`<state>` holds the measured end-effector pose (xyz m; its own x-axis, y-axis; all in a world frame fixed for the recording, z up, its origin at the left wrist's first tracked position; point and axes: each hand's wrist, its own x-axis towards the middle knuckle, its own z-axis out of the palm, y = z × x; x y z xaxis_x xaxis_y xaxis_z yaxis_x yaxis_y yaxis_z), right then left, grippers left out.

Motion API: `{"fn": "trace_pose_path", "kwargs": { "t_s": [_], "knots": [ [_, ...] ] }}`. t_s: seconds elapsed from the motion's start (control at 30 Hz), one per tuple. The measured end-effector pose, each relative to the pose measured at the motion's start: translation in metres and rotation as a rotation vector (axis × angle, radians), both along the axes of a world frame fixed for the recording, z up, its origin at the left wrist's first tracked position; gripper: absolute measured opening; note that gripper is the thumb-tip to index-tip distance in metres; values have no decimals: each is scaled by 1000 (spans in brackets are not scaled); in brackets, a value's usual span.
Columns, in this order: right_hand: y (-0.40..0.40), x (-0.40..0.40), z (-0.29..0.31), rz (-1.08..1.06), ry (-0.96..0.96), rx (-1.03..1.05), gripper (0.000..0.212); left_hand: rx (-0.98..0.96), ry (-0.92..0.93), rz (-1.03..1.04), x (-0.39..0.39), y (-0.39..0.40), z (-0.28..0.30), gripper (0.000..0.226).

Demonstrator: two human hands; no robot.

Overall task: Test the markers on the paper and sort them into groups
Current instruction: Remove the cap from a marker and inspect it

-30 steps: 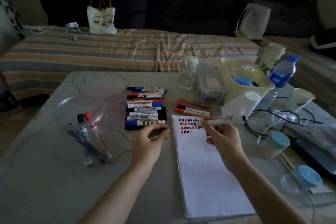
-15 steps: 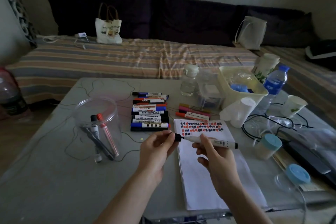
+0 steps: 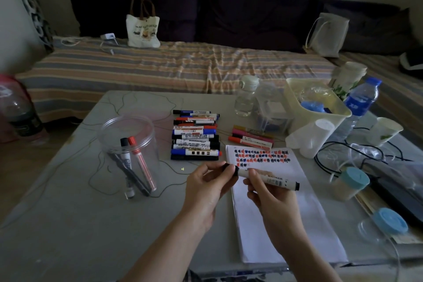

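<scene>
Whiteboard marker (image 3: 269, 178), white barrel, black cap: held level above the notepad (image 3: 281, 213), right hand (image 3: 272, 199) gripping the barrel, left hand (image 3: 207, 186) pinching the black cap (image 3: 231, 170). Sorted marker row (image 3: 195, 136) beyond; clear tub (image 3: 128, 142) holding 3 pens, left

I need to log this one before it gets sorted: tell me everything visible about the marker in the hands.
The marker has a white barrel with dark print and black ends, looks plastic, and lies roughly level above the paper. The right hand grips its barrel; the left hand pinches the black cap end.
</scene>
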<state>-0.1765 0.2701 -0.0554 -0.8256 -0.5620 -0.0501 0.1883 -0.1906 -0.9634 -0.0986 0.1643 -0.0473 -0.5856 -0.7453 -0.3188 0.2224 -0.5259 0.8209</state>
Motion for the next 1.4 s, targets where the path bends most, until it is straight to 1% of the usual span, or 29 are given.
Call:
{"fn": "trace_pose_path", "kwargs": {
  "t_s": [0.17,0.3,0.4,0.47,0.57,0.63,0.67,0.7,0.77,0.83,0.87,0.9,0.93,0.97,1.0,1.03,1.1,1.2,1.3,1.4],
  "knots": [
    [-11,2,-4,-31,-44,-5,17,-63,-1,48,-4,-1,-1,18],
    [-15,1,-5,-32,-117,-10,29,-67,0,67,-5,-1,-2,16],
    [-15,0,-3,-16,-209,-60,25,-77,5,66,-7,-1,-2,16],
    [-15,2,-2,25,-296,-57,22,-46,8,70,-7,-3,-3,16],
    [-11,-1,-2,181,-442,-8,24,31,33,96,-4,-11,-9,18],
    [-4,-13,0,205,-433,69,31,21,37,123,-4,-20,-11,18],
    [-1,-22,1,200,-379,119,31,-18,23,133,-3,-24,-12,18],
    [2,-30,2,215,-277,194,27,-79,-2,130,-4,-28,-13,18],
    [2,-42,6,320,57,432,12,-245,-70,85,-6,-35,-16,18],
    [-9,-54,8,445,429,650,9,-425,-158,-1,-9,-42,-19,19],
    [-17,-60,7,491,580,713,8,-525,-206,-50,-10,-46,-19,18],
    [-26,-68,6,504,707,756,8,-644,-269,-88,-12,-52,-20,17],
    [-35,-78,5,463,809,787,7,-774,-354,-110,-12,-59,-21,17],
    [-42,-91,5,364,883,816,6,-910,-459,-120,-12,-68,-22,19],
    [-48,-105,6,238,933,842,7,-1051,-578,-121,-11,-76,-23,22],
    [-54,-120,7,125,963,868,12,-1186,-692,-114,-9,-85,-26,27],
    [-68,-150,7,11,989,946,23,-1374,-833,-100,-6,-96,-33,35],
    [-89,-178,0,-13,1022,1083,22,-1490,-932,-110,-7,-104,-45,39],
    [-108,-189,-12,-8,1049,1153,22,-1582,-1016,-95,-12,-111,-53,39],
    [-115,-191,-22,-4,1098,1196,25,-1609,-1050,-93,-19,-119,-56,40]
  ]
}}
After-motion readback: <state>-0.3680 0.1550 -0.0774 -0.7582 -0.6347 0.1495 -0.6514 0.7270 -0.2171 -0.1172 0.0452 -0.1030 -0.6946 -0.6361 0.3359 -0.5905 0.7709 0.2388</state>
